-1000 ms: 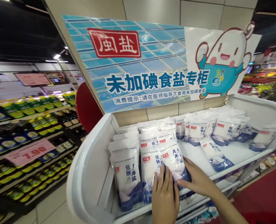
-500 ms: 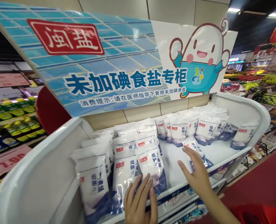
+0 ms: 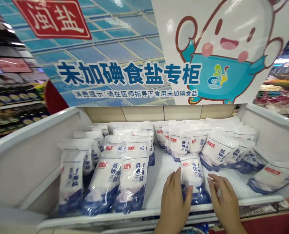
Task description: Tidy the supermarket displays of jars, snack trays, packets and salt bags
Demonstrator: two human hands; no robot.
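A white-and-blue bag of salt [image 3: 192,174] leans upright near the front lip of the white shelf [image 3: 156,182]. My left hand [image 3: 175,198] is at its left side, thumb and fingers apart. On its right side my right hand [image 3: 222,196] is held with bent, parted fingers, a small gap from the bag. Whether the left fingertips touch the bag I cannot tell. To the left stand rows of like bags, with one salt bag [image 3: 132,182] at the front. Behind and to the right is another group, including a tilted salt bag [image 3: 219,151].
A lone bag [image 3: 272,177] leans low at the right wall. The shelf has a raised left side wall [image 3: 32,162] and a front lip [image 3: 105,221]. A large printed sign [image 3: 125,71] stands over the back. Store shelves with dark bottles [image 3: 15,107] are at far left.
My left hand has gone right, from the left-hand bags to the single bag. My right hand has shifted to that bag's right side. The bag stands more upright, and the view has turned and come closer.
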